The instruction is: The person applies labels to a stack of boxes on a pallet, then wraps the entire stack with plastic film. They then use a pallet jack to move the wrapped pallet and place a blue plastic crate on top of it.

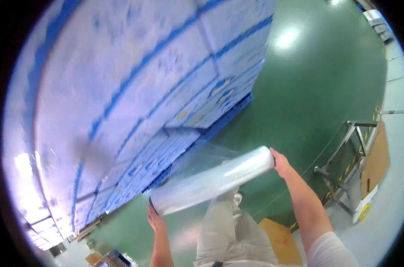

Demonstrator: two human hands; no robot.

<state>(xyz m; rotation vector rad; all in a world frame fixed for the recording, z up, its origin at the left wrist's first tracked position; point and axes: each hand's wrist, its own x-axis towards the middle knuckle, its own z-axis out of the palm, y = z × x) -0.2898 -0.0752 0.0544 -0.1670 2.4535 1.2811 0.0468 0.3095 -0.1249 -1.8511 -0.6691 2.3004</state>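
Note:
A thick roll of clear stretch wrap lies across in front of me, its right end farther off and higher in view. My left hand is closed on the near left end, and my right hand grips the right end. The fingers at both ends are partly hidden by the roll. A thin sheet of see-through film runs from the roll toward a tall stack of white and blue boxes, which looks wrapped in glossy film. The stack stands on a blue pallet.
Green floor runs along the stack's right side. At right, a metal-framed trolley and a cardboard sheet stand by the white wall. A cardboard box sits behind my right leg. More items lie at lower left.

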